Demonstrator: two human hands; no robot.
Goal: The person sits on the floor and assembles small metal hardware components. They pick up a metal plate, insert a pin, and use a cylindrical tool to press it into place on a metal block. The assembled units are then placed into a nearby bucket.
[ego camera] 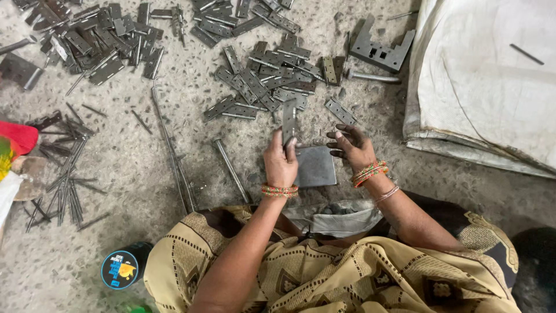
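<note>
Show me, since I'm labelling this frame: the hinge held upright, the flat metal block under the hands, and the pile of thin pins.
hinge (289, 120), head view, middle of its leaf.
flat metal block (317, 168), head view, bare top face.
pile of thin pins (65, 168), head view, centre of the bundle.

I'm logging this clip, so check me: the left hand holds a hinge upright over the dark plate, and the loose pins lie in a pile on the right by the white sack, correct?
Not quite. The head view shows the pins piled on the left, near the red cloth, not by the sack. The left hand does hold a hinge upright over the plate.

Dull grey metal hinge (289, 120), matt steel block (314, 166), thin metal pins (65, 174) — rough speckled concrete floor (139, 232)
</note>
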